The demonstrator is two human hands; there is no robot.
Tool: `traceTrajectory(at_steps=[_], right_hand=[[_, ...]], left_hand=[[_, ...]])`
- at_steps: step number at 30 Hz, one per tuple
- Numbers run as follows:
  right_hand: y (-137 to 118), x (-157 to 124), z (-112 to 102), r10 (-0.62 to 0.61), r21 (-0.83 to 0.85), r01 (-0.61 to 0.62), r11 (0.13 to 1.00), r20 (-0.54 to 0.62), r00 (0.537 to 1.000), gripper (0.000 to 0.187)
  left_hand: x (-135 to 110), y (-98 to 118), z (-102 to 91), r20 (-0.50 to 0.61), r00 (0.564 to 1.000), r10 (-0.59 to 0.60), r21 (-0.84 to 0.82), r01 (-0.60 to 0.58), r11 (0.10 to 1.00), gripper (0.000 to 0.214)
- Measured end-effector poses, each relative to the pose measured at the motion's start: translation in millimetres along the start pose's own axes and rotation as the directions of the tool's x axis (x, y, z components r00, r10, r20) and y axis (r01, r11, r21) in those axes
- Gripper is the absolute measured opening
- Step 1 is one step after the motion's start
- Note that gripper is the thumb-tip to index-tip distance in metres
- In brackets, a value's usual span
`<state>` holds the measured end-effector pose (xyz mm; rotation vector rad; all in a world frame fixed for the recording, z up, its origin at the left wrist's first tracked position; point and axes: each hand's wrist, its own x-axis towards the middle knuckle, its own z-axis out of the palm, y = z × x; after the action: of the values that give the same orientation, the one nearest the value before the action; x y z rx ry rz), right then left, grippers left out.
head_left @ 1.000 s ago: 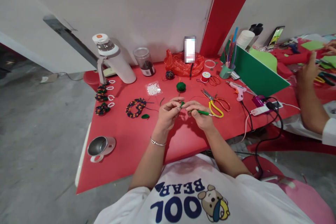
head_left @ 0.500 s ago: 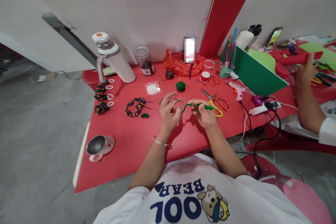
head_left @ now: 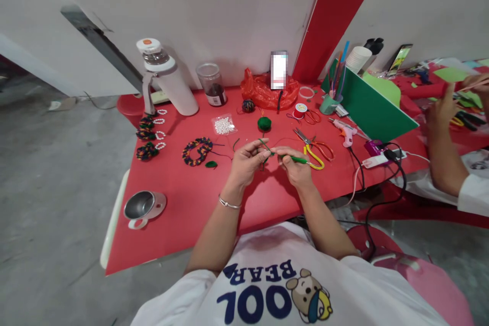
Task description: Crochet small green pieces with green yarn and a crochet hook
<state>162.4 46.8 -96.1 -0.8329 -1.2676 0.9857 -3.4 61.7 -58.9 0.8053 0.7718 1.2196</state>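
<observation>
My right hand (head_left: 296, 167) is closed around a crochet hook with a green handle (head_left: 298, 160), its tip pointing left. My left hand (head_left: 246, 160) pinches green yarn (head_left: 264, 143), and a strand crosses over its fingers. A small piece of green crochet work hangs between the two hands, partly hidden by the fingers. Just beyond them lies a ball of green yarn (head_left: 264, 124). To the left are a small green crocheted leaf (head_left: 211, 164) and a multicoloured crocheted loop (head_left: 197, 152).
Scissors (head_left: 309, 145), a thread spool (head_left: 300, 110), a pink glue gun (head_left: 346, 132) and a power strip (head_left: 384, 158) lie to the right. A bag of white beads (head_left: 224, 125), a bottle (head_left: 171, 84) and a steel cup (head_left: 145, 207) stand leftward. A co-worker's hand (head_left: 443, 107) is at far right.
My hands have come closer together, and the hook tip has moved to my left fingers. The left fingers have closed more on the yarn. At far right, a co-worker's second hand has appeared.
</observation>
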Motion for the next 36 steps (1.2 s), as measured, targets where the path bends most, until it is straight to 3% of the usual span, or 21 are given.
traceTrajectory(at_steps=[5,9,13,17,23,36], right_hand=[[-5,1,1,-0.053,-0.003,0.053,0.999,0.020,0.998,0.023],[-16,3,1,-0.132,-0.149,0.138,0.979,0.044,0.990,0.020],[-23,4,3,-0.193,-0.300,0.215,0.929,0.101,0.976,0.019],[-22,2,8,-0.216,-0.380,0.228,0.897,0.074,0.973,0.019],[-16,0,11,-0.258,-0.341,0.262,0.903,0.057,0.964,0.019],[-18,0,10,-0.309,-0.438,0.339,0.832,0.140,0.941,0.020]], left_hand=[[1,-3,-4.2,0.035,0.998,-0.054,0.009,0.053,0.999,0.057],[3,-7,-3.8,-0.052,0.997,0.056,0.009,-0.055,0.998,0.058],[2,-10,-0.4,-0.156,0.968,0.199,0.199,-0.166,0.966,0.055],[-2,-12,3.9,-0.173,0.935,0.311,0.359,-0.234,0.903,0.049],[0,-15,4.1,-0.157,0.948,0.277,0.202,-0.244,0.948,0.032],[3,-11,4.3,-0.206,0.965,0.162,0.028,-0.160,0.987,0.036]])
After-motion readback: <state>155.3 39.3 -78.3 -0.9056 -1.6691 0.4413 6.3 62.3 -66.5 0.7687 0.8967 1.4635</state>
